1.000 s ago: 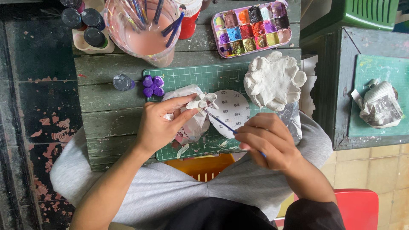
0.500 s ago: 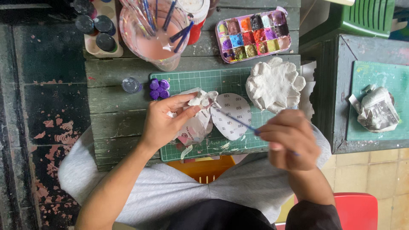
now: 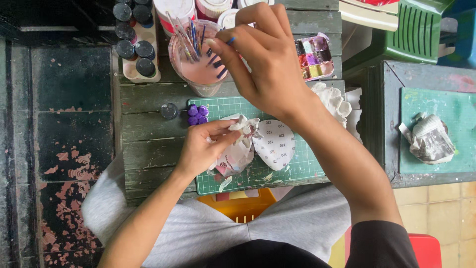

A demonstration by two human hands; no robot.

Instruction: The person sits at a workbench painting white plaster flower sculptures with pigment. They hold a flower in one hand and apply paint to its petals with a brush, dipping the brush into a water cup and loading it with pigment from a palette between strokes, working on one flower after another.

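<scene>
Right hand (image 3: 270, 64) pinches a thin blue paintbrush (image 3: 229, 41) over the pink water cup (image 3: 198, 64). Left hand (image 3: 206, 149) grips a small white clay flower (image 3: 244, 125) above the green mat (image 3: 307, 166). Rinsing step, probably; fresh paint seems needed next.

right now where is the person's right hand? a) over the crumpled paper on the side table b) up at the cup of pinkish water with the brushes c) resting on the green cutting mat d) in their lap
b: the right hand is raised beside the cup of pinkish water, pinching a blue-handled brush by the rim, while the left hand holds a small white piece over the green cutting mat.
</scene>
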